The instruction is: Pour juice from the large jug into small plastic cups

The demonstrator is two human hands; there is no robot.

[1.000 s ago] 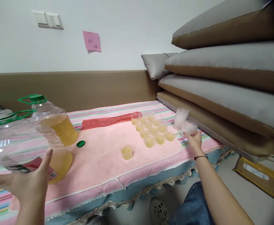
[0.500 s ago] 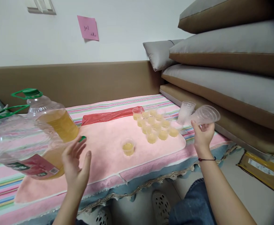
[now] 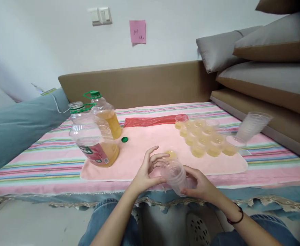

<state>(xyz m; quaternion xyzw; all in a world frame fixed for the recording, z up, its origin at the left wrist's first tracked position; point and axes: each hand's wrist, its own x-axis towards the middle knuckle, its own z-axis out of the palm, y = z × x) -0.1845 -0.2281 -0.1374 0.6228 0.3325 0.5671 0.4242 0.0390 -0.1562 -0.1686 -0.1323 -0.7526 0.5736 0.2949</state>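
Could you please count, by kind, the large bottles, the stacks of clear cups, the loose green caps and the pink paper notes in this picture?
Large bottles: 2
Stacks of clear cups: 2
Loose green cap: 1
Pink paper note: 1
Total: 6

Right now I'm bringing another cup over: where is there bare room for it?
The pink mat is bare between the green cap and left hand, the striped cloth left of the front bottle. Crowded: the mat's right end, packed with cups of yellow liquid.
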